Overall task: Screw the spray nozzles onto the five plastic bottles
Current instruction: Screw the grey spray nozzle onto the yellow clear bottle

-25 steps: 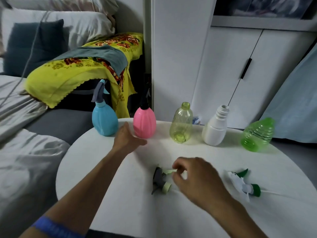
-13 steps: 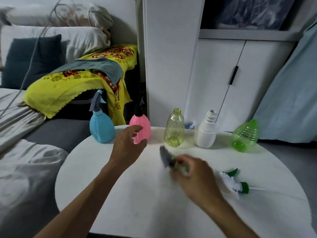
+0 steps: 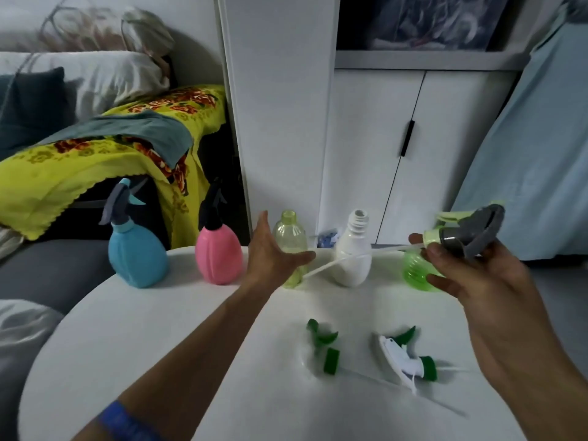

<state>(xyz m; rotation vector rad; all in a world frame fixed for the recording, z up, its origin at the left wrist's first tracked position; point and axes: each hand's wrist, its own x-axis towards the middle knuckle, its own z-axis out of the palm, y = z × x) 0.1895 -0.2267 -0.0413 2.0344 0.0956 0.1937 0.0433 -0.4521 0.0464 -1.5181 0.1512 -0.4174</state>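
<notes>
Several bottles stand in a row at the back of the round white table (image 3: 159, 345). The blue bottle (image 3: 137, 256) and the pink bottle (image 3: 218, 257) carry dark nozzles. The yellow-green bottle (image 3: 291, 237), the white bottle (image 3: 351, 259) and the green bottle (image 3: 415, 268) have bare necks. My left hand (image 3: 273, 253) is open, its fingers spread around the yellow-green bottle's left side. My right hand (image 3: 471, 268) holds the grey and light-green nozzle (image 3: 467, 232) in the air, its white tube pointing left across the white bottle. Two green and white nozzles (image 3: 324, 348) (image 3: 407, 358) lie on the table.
A sofa with a yellow flowered cloth (image 3: 95, 160) and pillows is at the left. White cupboard doors (image 3: 397, 154) stand behind the table. A light blue cloth (image 3: 534, 154) hangs at the right.
My right hand has lifted the grey and light-green nozzle off the table, up and to the right. My left hand has moved right from the pink bottle to the yellow-green one.
</notes>
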